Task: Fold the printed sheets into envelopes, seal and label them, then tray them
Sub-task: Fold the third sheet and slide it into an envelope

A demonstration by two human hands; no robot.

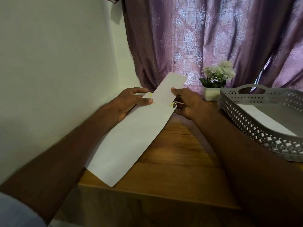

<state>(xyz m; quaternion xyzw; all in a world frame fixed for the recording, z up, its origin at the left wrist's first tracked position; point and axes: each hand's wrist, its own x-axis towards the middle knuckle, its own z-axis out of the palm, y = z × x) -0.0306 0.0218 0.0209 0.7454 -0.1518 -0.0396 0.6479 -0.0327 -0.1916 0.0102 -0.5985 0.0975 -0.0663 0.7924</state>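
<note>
head camera showed the left hand [129, 102] pinching the open end of a long white envelope [131, 138] above the wooden table [177, 161]. the right hand [185, 102] gripped a folded sheet [168, 90], half inside the envelope. a grey tray [246, 122] stood at the right, holding one white envelope [265, 119].

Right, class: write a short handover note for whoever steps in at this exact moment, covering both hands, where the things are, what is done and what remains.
Left hand: grip on the long white paper envelope near its open end.
Right hand: grip on the folded white printed sheet, partly in the envelope's mouth.
Grey perforated plastic tray: on the wooden table, to the right, with one flat white paper item inside.
Done: sheet folded.
Left: seat the sheet fully, seal, label, tray it.
</note>
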